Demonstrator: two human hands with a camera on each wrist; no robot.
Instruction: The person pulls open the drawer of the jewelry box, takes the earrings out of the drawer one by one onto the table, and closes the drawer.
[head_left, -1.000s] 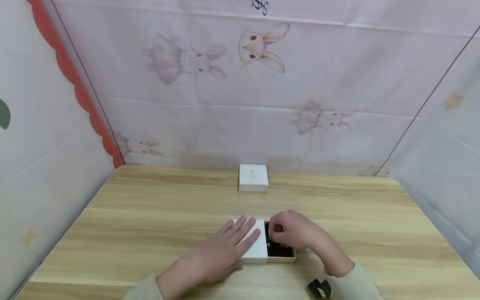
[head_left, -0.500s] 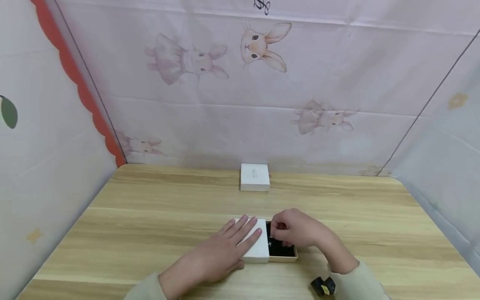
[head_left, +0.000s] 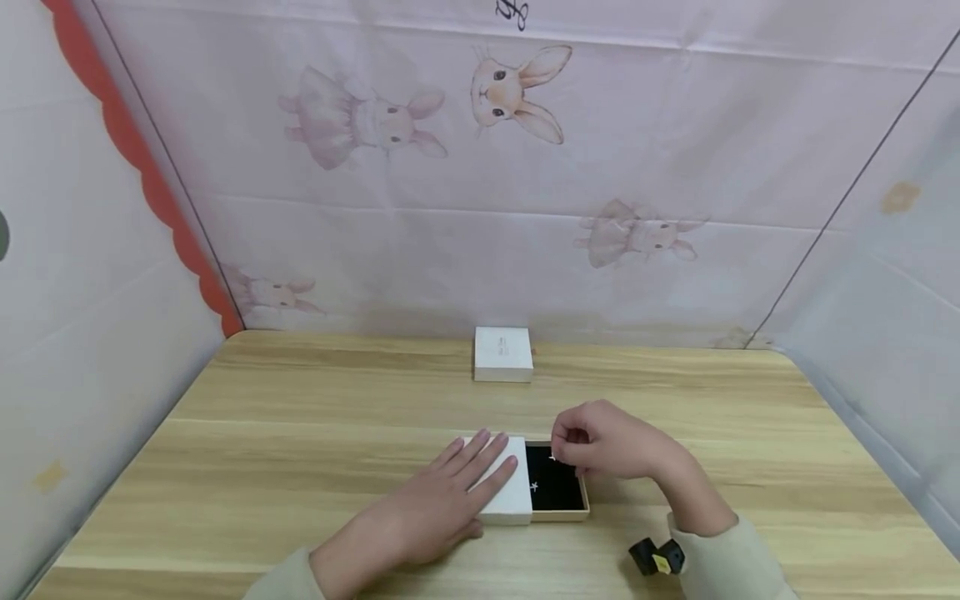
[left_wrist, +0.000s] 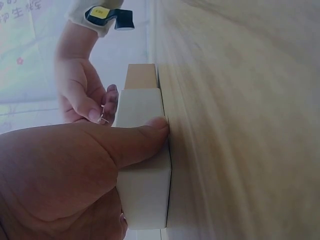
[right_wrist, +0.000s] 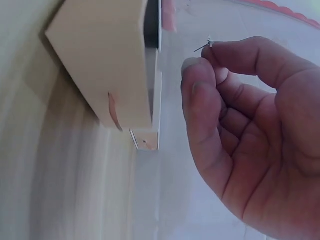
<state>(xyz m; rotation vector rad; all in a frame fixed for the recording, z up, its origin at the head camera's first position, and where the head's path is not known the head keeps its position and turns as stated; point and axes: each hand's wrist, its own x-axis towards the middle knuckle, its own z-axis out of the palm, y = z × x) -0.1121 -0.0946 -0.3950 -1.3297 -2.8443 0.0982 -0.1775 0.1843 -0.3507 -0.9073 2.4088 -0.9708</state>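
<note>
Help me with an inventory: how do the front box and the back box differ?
The front box is partly slid open, showing a black insert; the back box looks closed. The left hand rests on the front box, while no hand touches the back box. Both have white tops and lie flat on the wooden table.

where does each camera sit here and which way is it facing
Head: worn on the head, facing forward and down at the table and opened white box; left grip, right grip and both sleeves show.
Left wrist: on the left wrist, facing along the table past the box; left grip close up, right grip beyond.
Right wrist: on the right wrist, facing the tan tray; right grip pinching a small pin-like piece.
Shared: head and left wrist both show both grips.
</note>
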